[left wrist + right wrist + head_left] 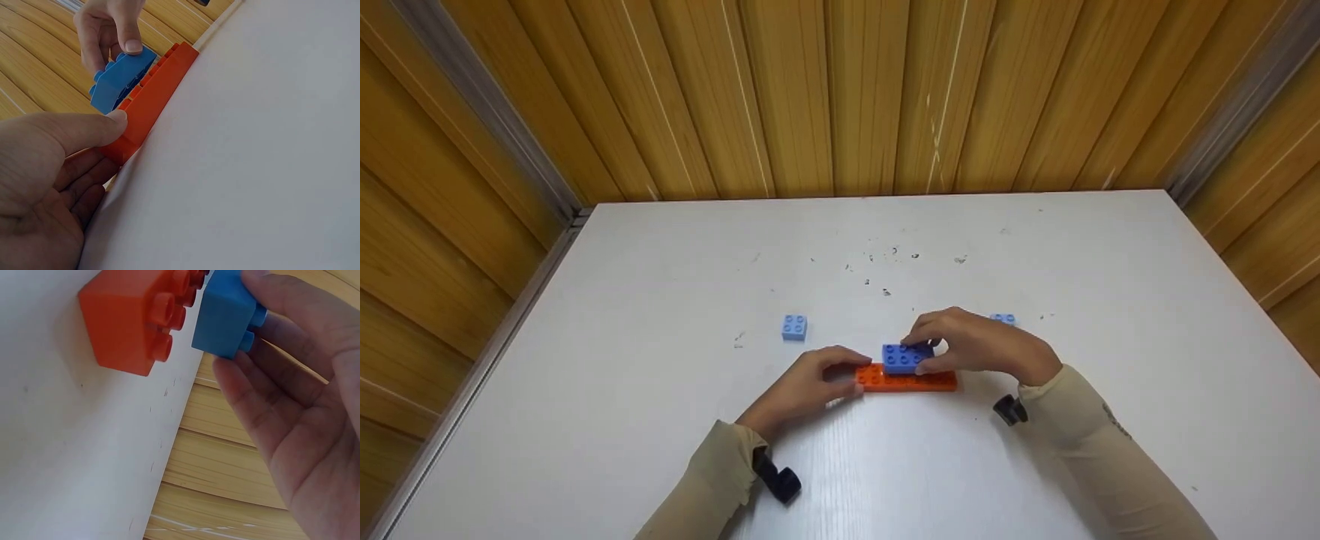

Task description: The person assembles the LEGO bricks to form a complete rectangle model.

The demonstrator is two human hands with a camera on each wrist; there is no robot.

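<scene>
A long orange building brick [907,383] lies flat on the white table. My left hand [808,384] pinches its left end between thumb and fingers; the left wrist view shows the thumb on the near side of the orange brick [160,93]. Above it, my right hand [979,341] grips a shorter blue building brick [901,358], studs up. From the right wrist, a gap shows between the blue brick [225,315] and the studs of the orange brick [121,320]. The blue brick [121,81] sits slightly tilted over those studs in the left wrist view.
A small light-blue brick [794,328] stands on the table [660,300] beyond my left hand. Another light-blue brick [1003,319] shows partly behind my right hand. Wood-patterned panels [862,97] rise at the table's back and sides.
</scene>
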